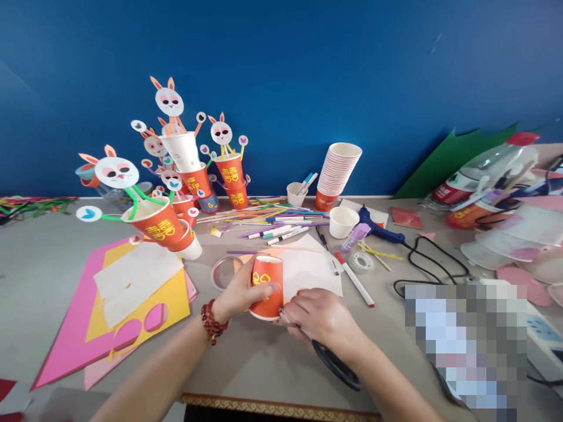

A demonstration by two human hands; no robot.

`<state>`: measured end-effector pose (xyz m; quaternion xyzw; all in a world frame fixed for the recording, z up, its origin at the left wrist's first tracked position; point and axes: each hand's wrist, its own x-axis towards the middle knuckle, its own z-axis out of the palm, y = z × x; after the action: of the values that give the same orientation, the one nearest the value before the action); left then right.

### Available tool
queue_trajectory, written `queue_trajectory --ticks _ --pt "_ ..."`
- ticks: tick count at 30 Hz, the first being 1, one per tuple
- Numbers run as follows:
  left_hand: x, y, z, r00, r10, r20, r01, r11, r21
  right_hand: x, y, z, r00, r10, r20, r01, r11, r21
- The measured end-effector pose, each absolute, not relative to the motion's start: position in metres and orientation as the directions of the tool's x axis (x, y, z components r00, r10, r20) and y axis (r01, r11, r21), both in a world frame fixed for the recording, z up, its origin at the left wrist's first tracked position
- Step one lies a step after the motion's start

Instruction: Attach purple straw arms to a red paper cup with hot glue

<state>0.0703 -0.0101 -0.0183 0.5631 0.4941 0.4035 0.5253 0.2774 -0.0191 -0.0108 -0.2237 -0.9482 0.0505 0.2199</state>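
My left hand (240, 293) is wrapped round an upside-down orange paper cup (267, 284) with yellow characters, holding it just above the table near the front middle. My right hand (319, 319) is closed on black-handled scissors (336, 364), whose tips touch the cup's rim at its lower right. A red bead bracelet (212, 321) is on my left wrist. A white sheet of paper (310, 271) lies right behind the cup and hands.
Finished rabbit cup figures (176, 176) stand at the back left. Pink and yellow foam sheets (132, 305) lie left. A stack of cups (336, 173), markers and straws (281, 225), a blue glue gun (378, 228), tape rolls (363, 262) and bottles (484, 170) crowd the back and right.
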Motion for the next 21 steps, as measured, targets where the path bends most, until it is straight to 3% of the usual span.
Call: queue_trajectory --ticks 6,10,13,16,18,21 --pt "0.070 -0.007 -0.015 0.238 0.963 -0.127 0.127 0.098 0.987 0.280 -0.018 -0.020 -0.851 0.401 0.341 0.404 0.912 -0.063" --pt "0.069 -0.007 -0.013 0.226 0.965 -0.136 0.170 0.098 0.980 0.278 -0.018 -0.019 -0.842 0.398 0.364 0.396 0.914 -0.085" --pt "0.070 -0.007 -0.014 0.134 0.977 -0.168 0.122 0.152 0.981 0.280 -0.016 -0.010 -0.783 0.465 0.412 0.382 0.883 -0.272" --pt "0.072 -0.005 -0.018 0.060 0.958 -0.279 -0.180 0.285 0.941 0.286 -0.014 0.001 -0.666 0.621 0.414 0.375 0.758 -0.534" --pt "0.073 -0.003 -0.020 0.128 0.918 -0.374 -0.370 0.394 0.841 0.290 -0.015 0.004 -0.560 0.734 0.384 0.336 0.625 -0.704" --pt "0.073 -0.001 -0.020 0.268 0.866 -0.422 -0.478 0.500 0.723 0.290 -0.017 0.001 -0.409 0.883 0.231 0.299 0.368 -0.880"
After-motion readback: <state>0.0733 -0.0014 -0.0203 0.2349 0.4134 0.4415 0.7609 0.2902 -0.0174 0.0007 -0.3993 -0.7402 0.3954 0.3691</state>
